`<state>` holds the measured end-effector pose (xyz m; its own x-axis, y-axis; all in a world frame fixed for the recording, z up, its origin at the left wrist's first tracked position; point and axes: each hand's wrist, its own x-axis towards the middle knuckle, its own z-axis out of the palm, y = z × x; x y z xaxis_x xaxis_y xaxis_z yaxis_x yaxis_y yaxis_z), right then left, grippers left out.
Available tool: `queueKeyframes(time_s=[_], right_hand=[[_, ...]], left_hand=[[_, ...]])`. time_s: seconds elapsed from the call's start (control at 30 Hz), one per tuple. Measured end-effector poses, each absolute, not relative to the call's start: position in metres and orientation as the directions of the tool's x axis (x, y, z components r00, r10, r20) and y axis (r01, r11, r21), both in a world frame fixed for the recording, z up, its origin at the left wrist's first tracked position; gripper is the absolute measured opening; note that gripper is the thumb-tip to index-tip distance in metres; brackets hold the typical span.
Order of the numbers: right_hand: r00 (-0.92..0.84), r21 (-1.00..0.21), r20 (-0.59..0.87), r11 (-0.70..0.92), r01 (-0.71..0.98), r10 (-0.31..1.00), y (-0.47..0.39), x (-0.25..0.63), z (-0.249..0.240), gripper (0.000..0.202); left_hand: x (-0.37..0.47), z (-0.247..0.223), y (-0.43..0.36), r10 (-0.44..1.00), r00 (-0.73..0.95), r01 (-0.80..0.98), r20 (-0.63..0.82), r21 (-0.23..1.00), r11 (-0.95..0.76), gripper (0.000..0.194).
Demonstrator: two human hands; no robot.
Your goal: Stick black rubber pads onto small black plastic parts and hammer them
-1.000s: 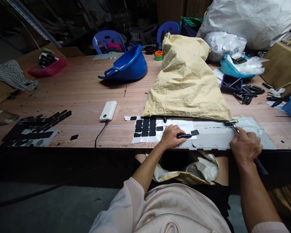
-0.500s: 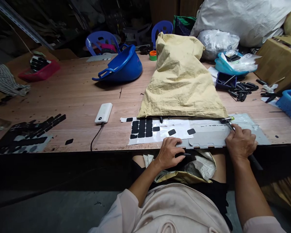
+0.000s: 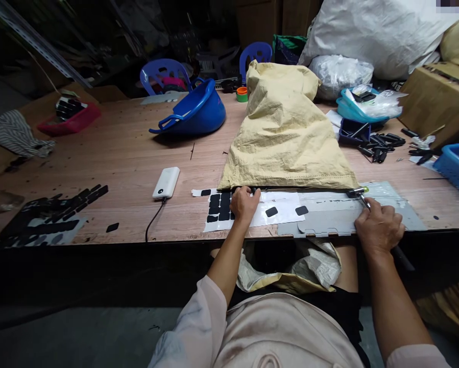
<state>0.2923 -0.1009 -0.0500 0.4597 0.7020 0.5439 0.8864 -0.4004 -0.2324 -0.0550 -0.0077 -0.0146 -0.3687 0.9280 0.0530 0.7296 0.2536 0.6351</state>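
My left hand (image 3: 244, 204) is over the white sheet (image 3: 285, 199) with black rounded stickers (image 3: 224, 207), its fingertips closed at a small black piece near the bottom edge of the beige sack (image 3: 286, 138). The fingers partly hide that piece. On the right, my right hand (image 3: 380, 225) is wrapped round the dark handle of a small hammer (image 3: 358, 191). Its metal head rests near the sack's lower right corner, above the grey taped board (image 3: 392, 204). Two loose black stickers (image 3: 302, 210) lie on the sheet's right part.
A white power bank (image 3: 166, 182) with a cable lies left of the sheet. Behind are a blue basin (image 3: 204, 110) and a red tray (image 3: 70, 120). To the right are black parts (image 3: 382, 145), a turquoise basket (image 3: 357, 110) and a cardboard box (image 3: 439, 102). An open bag (image 3: 317, 266) lies on the lap.
My left hand has moved from the table's front edge, up and left to the small black piece by the sack. My right hand stays on the hammer. The view has shifted slightly.
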Motion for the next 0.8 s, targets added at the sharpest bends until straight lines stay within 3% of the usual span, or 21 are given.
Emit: queueKeyframes(time_s=[0.2, 0.37, 0.57, 0.8], right_hand=[[0.486, -0.230, 0.514, -0.432, 0.872, 0.706, -0.101, 0.290, -0.047, 0.040], [0.490, -0.235, 0.489, -0.432, 0.871, 0.722, -0.101, 0.290, -0.047, 0.041], [0.516, -0.258, 0.464, -0.448, 0.856, 0.720, -0.101, 0.290, -0.045, 0.041], [0.508, -0.251, 0.478, -0.444, 0.861, 0.716, -0.102, 0.287, -0.044, 0.040]], left_hand=[[-0.068, -0.003, -0.019, 0.934, -0.337, 0.730, -0.123, 0.592, 0.341, 0.012], [-0.076, -0.009, -0.055, 0.984, -0.178, 0.765, 0.023, 0.632, 0.124, 0.008], [-0.033, -0.019, -0.068, 0.963, 0.234, 0.651, 0.132, 0.715, -0.256, 0.015], [-0.023, -0.031, -0.055, 0.932, 0.343, 0.626, 0.121, 0.710, -0.322, 0.019]])
